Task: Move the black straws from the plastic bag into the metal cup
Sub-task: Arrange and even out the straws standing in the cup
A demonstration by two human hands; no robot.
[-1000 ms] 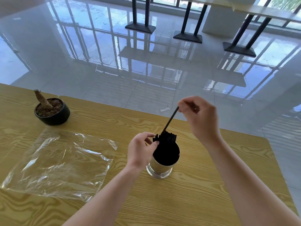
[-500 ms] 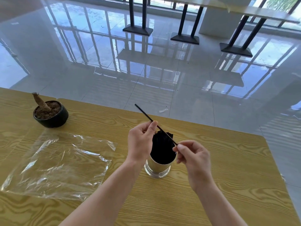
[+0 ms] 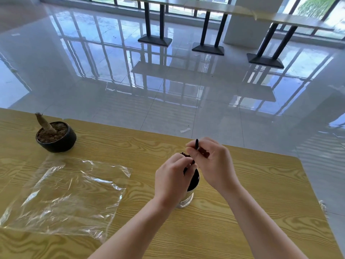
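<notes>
Wood-grain table (image 3: pixel 186 236) fills the bottom of the frame, with two bare forearms reaching up across it from the lower edge. At lower left a clear plastic bag (image 3: pixel 65 193) lies flat and crinkled on the wood, with no straws visible in it. Just right of centre stands the metal cup (image 3: pixel 186 200), mostly hidden by the hands. Its inside is dark, and the tops of the black straws (image 3: pixel 184 155) bunch at its far rim. The left hand (image 3: pixel 169 182) curls against the cup's left side, fingertips closed on a single black straw (image 3: pixel 196 143) just above the rim; whether it also grips the cup wall cannot be told. The right hand (image 3: pixel 214 165) is above and right of the cup, thumb and fingers pinching the same straw near its upper end, the tip poking out above them. Farther back at left sits a black pot (image 3: pixel 59 141) of soil with a cut stump (image 3: pixel 43 122). Beyond the table edge spreads a glossy tiled floor (image 3: pixel 168 90), and dark table bases (image 3: pixel 155 39) stand along the top.
</notes>
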